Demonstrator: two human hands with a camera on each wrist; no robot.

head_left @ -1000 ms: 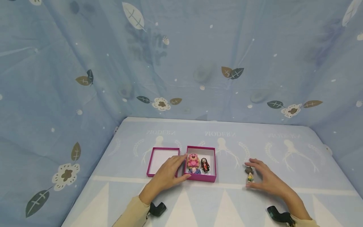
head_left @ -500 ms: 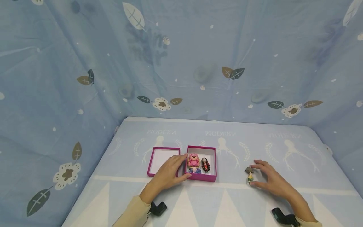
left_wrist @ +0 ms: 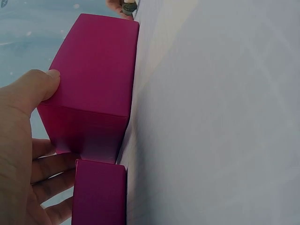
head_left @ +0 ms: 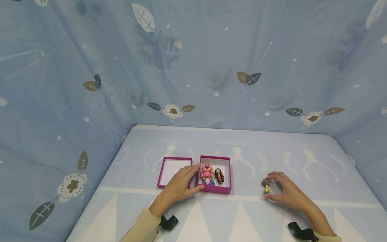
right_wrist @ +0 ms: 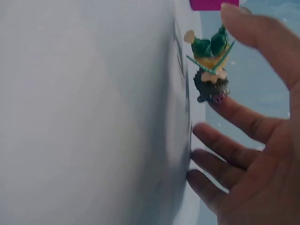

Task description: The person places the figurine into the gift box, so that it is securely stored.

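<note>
My left hand (head_left: 178, 183) grips the left side of an open pink box (head_left: 214, 189), thumb at its front corner and the other fingers behind. Inside the box lie a pink bear figure (head_left: 207, 171), a dark-haired doll figure in red (head_left: 219, 175) and a blue-and-white figure (head_left: 208, 182) near the front wall. Farther right, my right hand (head_left: 288, 193) pinches a small figurine (head_left: 266, 187) lengthwise between thumb and forefinger. The right wrist view shows the figurine's green lower part (right_wrist: 211, 46) beside the thumb and its dark head (right_wrist: 210, 86) at the forefinger tip.
A shallow pink-rimmed lid (head_left: 161, 173) with a white inside lies just left of the box, partly behind my left hand. Blue patterned cloth (head_left: 193, 67) hangs behind and beside the table (head_left: 242, 215). Black wrist cameras (head_left: 168, 223) sit on both wrists.
My right hand shifts slightly right, then a little back left; the figurine turns a bit between the fingers, showing more yellow. My left hand and the box stay put.
</note>
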